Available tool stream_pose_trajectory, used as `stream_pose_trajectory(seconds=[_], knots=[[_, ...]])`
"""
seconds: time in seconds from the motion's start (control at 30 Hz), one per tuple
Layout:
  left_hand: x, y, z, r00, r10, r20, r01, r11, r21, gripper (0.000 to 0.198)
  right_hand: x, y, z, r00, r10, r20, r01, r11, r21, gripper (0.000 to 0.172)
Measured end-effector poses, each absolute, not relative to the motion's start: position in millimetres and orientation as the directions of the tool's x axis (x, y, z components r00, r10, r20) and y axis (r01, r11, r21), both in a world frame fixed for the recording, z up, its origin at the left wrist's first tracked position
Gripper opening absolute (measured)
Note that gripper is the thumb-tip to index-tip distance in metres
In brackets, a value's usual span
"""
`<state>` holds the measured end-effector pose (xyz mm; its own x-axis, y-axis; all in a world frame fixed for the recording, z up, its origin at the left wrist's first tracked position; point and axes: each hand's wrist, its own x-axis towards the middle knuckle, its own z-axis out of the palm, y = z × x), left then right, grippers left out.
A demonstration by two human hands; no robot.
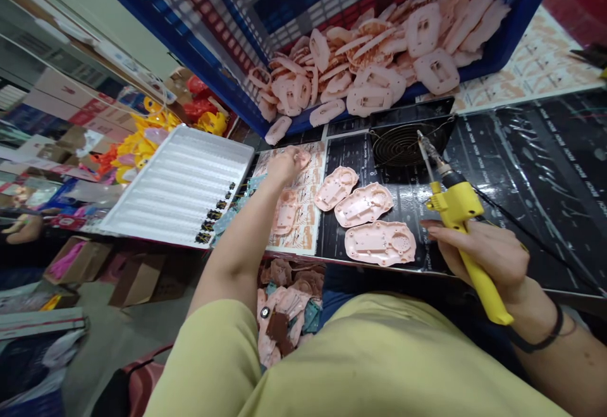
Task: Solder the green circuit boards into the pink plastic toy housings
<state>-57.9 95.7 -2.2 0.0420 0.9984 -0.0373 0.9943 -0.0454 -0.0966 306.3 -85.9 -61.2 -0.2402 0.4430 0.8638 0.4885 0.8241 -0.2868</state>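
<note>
The person's right hand (484,255) holds a yellow plastic soldering iron (455,205). The grip is closed around the handle, with the fingers curled over its yellow body and the metal tip angled far, up in the air, clear of the parts. That tip sits near a round wire grille (403,145) at the far edge of a black printed mat (531,170) on the counter.

The left hand (287,167) reaches far across a printed paper sheet (296,233), its fingers bunched over a small pale pink piece (302,159). They hide too much to tell whether they pinch it or only rest on it.

Between the hands, three pink moulded plastic plates (380,243) lie just apart on the mat. Farther off, a blue plastic crate (203,50) brims with a heap of similar pink plastic parts (360,69). To the left sits a white ribbed plastic tray (177,183), with small black components (213,214) in a row along its right edge.

A hold this far back on the handle seems sound, since it keeps the fingers well away from the hot tip. Keeping that tip raised above the bare mat should also spare the soft plastic from accidental marks.
</note>
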Motion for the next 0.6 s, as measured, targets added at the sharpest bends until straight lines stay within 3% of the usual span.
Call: stream_pose_trajectory(seconds=[0.13,0.2,0.33,0.4,0.5,0.6], knots=[[-34,99,4,0.153,0.986,0.068,0.973,-0.163,0.164,0.047,307,-86,-61,-0.247,0.433,0.867,0.48,0.832,-0.278,0.034],[-32,101,4,0.199,0.974,0.108,0.962,-0.215,0.17,0.047,307,-86,-59,-0.245,0.433,0.868,0.487,0.829,-0.276,0.034],[-39,98,-6,0.186,0.978,-0.096,0.98,-0.177,0.093,0.049,306,-87,-57,-0.231,0.44,0.868,0.498,0.82,-0.282,0.031],[-41,94,-14,0.253,0.959,-0.125,0.964,-0.239,0.118,0.051,305,-87,-58,-0.233,0.437,0.869,0.497,0.822,-0.28,0.03],[-41,91,-16,0.425,0.902,-0.081,0.891,-0.401,0.214,0.052,306,-87,-58,-0.246,0.435,0.866,0.489,0.827,-0.277,0.03],[-44,89,0,0.433,0.899,0.067,0.868,-0.436,0.236,0.05,306,-86,-59,-0.243,0.429,0.87,0.508,0.82,-0.262,0.032]])
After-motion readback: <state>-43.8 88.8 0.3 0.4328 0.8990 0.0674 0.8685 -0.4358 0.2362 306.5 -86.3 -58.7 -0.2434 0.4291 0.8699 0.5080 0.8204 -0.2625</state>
